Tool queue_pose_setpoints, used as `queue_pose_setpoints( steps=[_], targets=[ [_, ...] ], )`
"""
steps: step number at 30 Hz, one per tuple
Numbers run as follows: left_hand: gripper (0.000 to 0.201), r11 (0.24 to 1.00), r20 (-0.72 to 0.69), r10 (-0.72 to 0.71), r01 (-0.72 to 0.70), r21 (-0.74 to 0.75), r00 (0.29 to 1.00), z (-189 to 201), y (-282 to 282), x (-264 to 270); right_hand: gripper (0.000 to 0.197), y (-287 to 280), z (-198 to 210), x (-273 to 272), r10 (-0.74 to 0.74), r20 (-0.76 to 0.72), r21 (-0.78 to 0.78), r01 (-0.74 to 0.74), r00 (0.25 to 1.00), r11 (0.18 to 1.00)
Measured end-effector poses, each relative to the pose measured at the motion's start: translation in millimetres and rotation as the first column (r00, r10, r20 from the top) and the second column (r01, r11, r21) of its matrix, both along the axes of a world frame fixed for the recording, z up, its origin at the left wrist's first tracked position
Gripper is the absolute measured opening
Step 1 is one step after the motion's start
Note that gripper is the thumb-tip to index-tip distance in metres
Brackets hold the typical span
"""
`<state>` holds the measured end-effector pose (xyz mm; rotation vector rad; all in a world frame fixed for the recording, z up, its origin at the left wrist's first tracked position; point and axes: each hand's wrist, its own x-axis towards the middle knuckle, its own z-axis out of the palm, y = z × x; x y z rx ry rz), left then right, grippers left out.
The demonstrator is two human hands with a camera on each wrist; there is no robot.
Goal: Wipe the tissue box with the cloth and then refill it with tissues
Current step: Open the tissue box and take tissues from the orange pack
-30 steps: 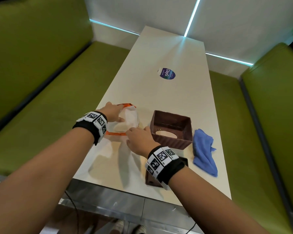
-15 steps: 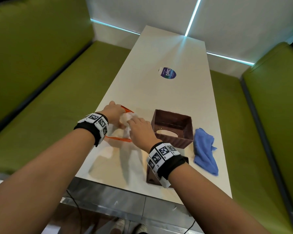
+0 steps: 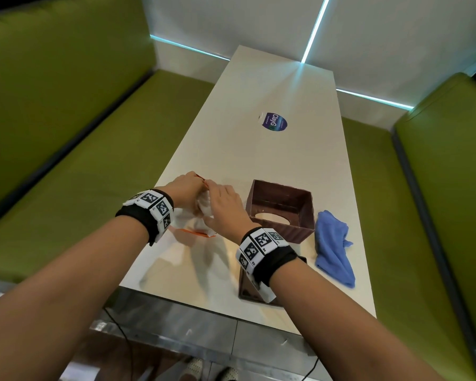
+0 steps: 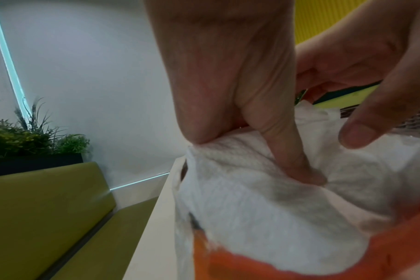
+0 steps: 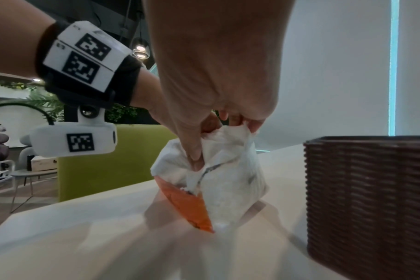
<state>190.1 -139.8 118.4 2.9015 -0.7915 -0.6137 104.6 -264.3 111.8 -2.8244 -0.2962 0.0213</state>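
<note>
Both hands meet over a white tissue pack with an orange end, left of the box. My left hand grips its far top edge; in the left wrist view the thumb presses into the tissues. My right hand pinches the crumpled wrapper top, and the pack stands on the table. The brown ribbed tissue box sits with its open underside up and its oval slot against the table, holding nothing. The blue cloth lies crumpled to its right.
A flat brown panel lies near the front table edge, partly under my right wrist. A round purple sticker sits mid-table. Green benches flank the white table on both sides. The box wall is close on my right.
The pack lay flat under my left hand; my right hand moved left onto it, and both hands have gathered it upright between them.
</note>
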Motion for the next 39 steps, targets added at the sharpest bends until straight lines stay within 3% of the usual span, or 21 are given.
queue_pose_setpoints(
  steps=[7,10,14,18,21,25,28,34,39],
  targets=[
    [0.063,0.988,0.051,-0.125,0.129,-0.081,0.991,0,12,-10,0.060,-1,-4,2,-0.123,-0.040,0.022,0.124,0.992,0.992],
    [0.060,0.986,0.027,-0.128,0.131,-0.103,0.991,0,17,-10,0.046,-3,-4,7,-0.204,-0.127,0.002,0.206,0.971,0.979],
    [0.056,0.993,0.001,-0.109,0.109,-0.051,0.994,2,22,-9,0.038,-5,0,8,-0.214,-0.205,-0.057,0.207,0.955,0.977],
    [0.056,0.997,-0.039,-0.078,0.078,-0.016,0.996,8,29,-2,0.038,-5,-2,5,-0.237,-0.245,0.020,0.249,0.940,0.968],
    [0.048,0.996,-0.045,-0.062,0.059,-0.071,0.997,13,30,4,0.044,-5,-1,3,-0.264,-0.290,0.165,0.320,0.920,0.933],
    [0.046,0.957,-0.072,0.041,-0.059,-0.285,0.997,15,39,11,0.043,-8,0,3,-0.292,-0.313,0.430,0.409,0.904,0.805],
    [0.049,0.860,-0.152,0.119,-0.179,-0.478,0.981,19,48,14,0.037,-10,6,1,-0.292,-0.339,0.645,0.447,0.894,0.620],
    [0.078,0.615,-0.275,0.196,-0.336,-0.713,0.941,38,61,13,0.043,-14,16,0,-0.219,-0.391,0.856,0.440,0.894,0.271],
    [0.082,0.317,-0.428,0.250,-0.491,-0.812,0.869,48,59,7,0.066,-12,18,4,-0.170,-0.446,0.886,0.460,0.879,0.054]
  ],
)
